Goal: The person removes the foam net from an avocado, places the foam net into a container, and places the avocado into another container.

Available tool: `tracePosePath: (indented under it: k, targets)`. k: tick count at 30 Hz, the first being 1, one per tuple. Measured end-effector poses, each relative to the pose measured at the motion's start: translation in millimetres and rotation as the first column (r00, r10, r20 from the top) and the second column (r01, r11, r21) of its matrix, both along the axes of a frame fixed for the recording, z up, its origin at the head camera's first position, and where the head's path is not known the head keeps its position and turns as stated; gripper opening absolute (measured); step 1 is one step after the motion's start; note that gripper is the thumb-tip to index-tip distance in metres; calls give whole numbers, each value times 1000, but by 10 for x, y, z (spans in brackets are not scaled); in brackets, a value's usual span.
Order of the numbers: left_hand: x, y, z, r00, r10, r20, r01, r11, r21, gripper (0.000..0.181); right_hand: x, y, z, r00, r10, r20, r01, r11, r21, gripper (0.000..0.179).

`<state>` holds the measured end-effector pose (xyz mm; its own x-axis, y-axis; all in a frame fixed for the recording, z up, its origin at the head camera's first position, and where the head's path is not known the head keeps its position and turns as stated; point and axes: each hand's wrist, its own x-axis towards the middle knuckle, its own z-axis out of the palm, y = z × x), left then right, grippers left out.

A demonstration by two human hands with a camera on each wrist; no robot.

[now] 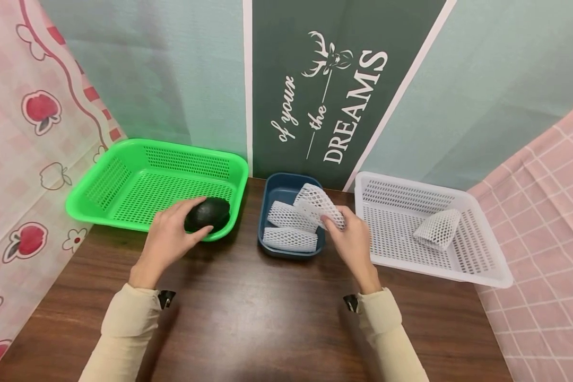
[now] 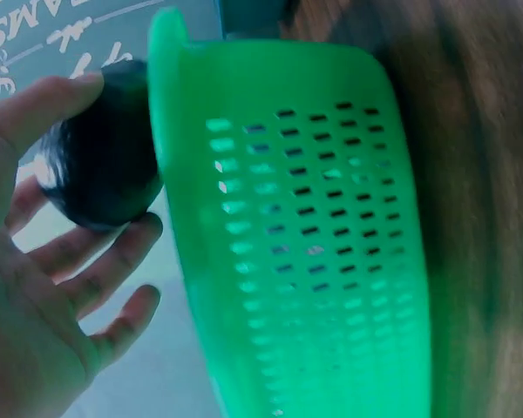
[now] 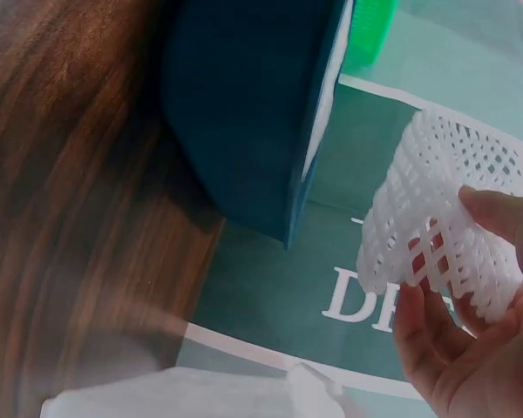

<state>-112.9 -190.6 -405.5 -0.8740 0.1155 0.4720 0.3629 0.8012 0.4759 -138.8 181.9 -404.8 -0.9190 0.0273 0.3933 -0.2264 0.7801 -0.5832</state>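
Note:
My left hand (image 1: 168, 232) grips a dark avocado (image 1: 208, 214) between thumb and fingers, over the near right corner of the green basket (image 1: 239, 183). In the left wrist view the avocado (image 2: 105, 148) is held up beside the basket's rim (image 2: 167, 104). My right hand (image 1: 352, 239) pinches a white foam net sleeve (image 1: 317, 204) above the right side of the blue bin (image 1: 266, 204). The right wrist view shows this sleeve (image 3: 444, 209) with its mesh spread open, thumb on one side and fingers on the other. Two more foam net sleeves (image 1: 290, 240) lie in the bin.
At the right stands a white basket (image 1: 391, 257) with something wrapped in a foam net sleeve (image 1: 437, 229) inside. All three containers stand on a brown wooden table (image 1: 262, 318), against a printed cloth backdrop (image 1: 210, 69). A pink checked cloth (image 1: 549, 212) borders the right side.

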Motion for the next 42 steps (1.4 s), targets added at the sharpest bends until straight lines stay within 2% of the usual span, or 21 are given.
tracePosePath:
  k: [6,11,18,24,30,34,38,42]
  targets:
    - [-21,-84,-75,991,135,-23,-135,990,34,63,-153,-76,-74,997,-30,69,30,1000,0,33]
    - [-32,-112,-94,979,202,0,-201,977,66,62,-256,-122,-125,992,-34,118,34,999,-1,33]
    - [-45,-213,-214,969,248,19,-248,966,71,61,-369,-138,-220,991,-22,131,24,1000,-15,33]
    - [-47,-286,-292,945,323,54,-327,941,86,61,-458,-153,-253,985,-16,171,18,1000,-11,34]
    - [-69,-321,-317,918,385,93,-393,915,96,61,-511,-187,-293,976,-4,217,6,1000,-5,33]
    - [-94,-351,-312,907,406,115,-417,904,99,62,-553,-215,-298,978,14,206,-13,1000,-5,33]
    - [-139,-368,-281,892,418,174,-436,896,83,62,-599,-244,-289,982,47,183,-44,999,-22,31]
    - [-178,-365,-265,876,421,237,-442,896,41,63,-637,-268,-318,977,75,201,-71,997,-29,32]
